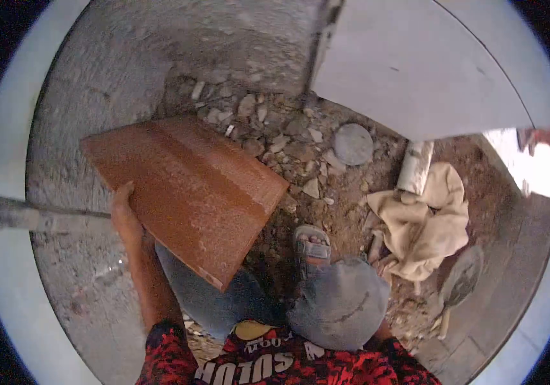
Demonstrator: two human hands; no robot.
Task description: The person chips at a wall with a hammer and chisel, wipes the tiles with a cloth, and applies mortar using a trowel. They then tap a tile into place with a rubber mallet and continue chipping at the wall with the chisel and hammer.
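Observation:
A brown rectangular board, with a darker band along it and pale smears on its face, is tilted in front of my left knee. My left hand is closed on its left edge, the thumb lying over the face. My right forearm passes down behind my right knee, which hides most of that hand. A blurred, skin-toned shape beside the beige cloth may be part of it; what it holds, if anything, I cannot make out.
Stones and broken rubble cover the soil by the rough wall. Nearby are a round grey disc, a whitish cylinder, a trowel-like tool and a large white panel. My sandalled foot stands on the soil.

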